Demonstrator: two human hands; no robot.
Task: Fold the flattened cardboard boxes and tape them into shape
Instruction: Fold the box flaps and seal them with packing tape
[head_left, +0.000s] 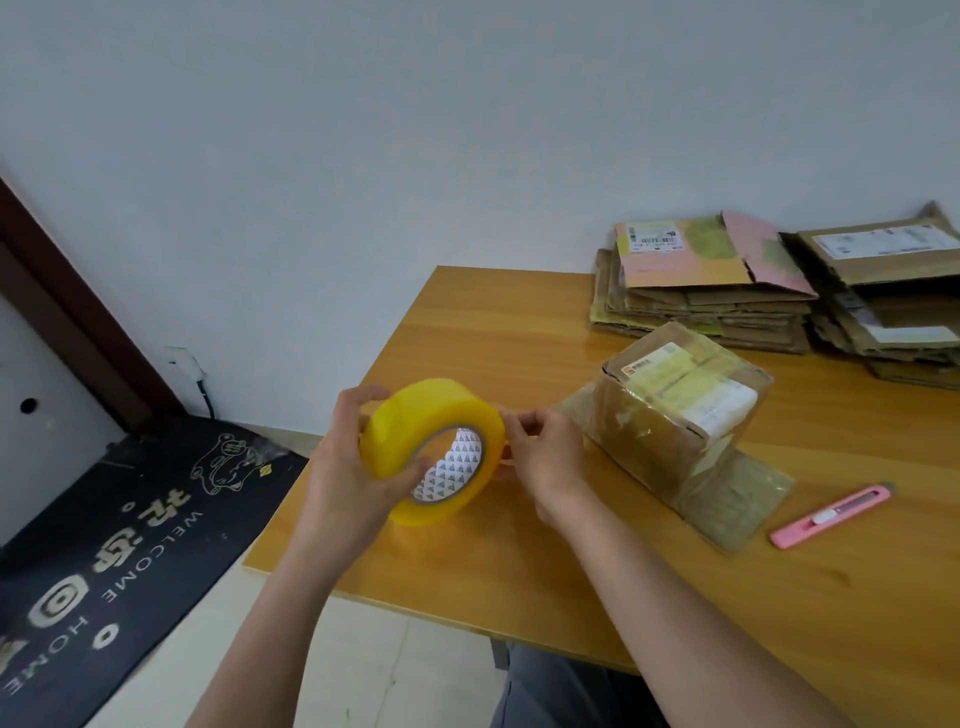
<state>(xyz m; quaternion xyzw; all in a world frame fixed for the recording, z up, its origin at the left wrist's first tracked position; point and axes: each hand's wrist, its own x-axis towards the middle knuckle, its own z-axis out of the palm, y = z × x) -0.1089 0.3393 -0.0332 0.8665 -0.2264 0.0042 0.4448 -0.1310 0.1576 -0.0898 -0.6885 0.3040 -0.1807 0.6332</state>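
Observation:
A big yellow tape roll (410, 431) is held upright above the table's left part. My left hand (347, 470) grips it, thumb through the core and fingers over the outer rim. My right hand (545, 457) pinches the loose tape end at the roll's right side. Just right of that hand stands a folded cardboard box (675, 415) with labels on top and tape strips sticking out at its base. Flattened cardboard boxes (701, 280) lie stacked at the back of the table, with a second stack (893, 301) to their right.
A pink utility knife (831, 514) lies on the wooden table (519, 322) right of the folded box. The table's left edge runs close to my left hand. A dark welcome mat (119, 545) covers the floor to the left, by a door.

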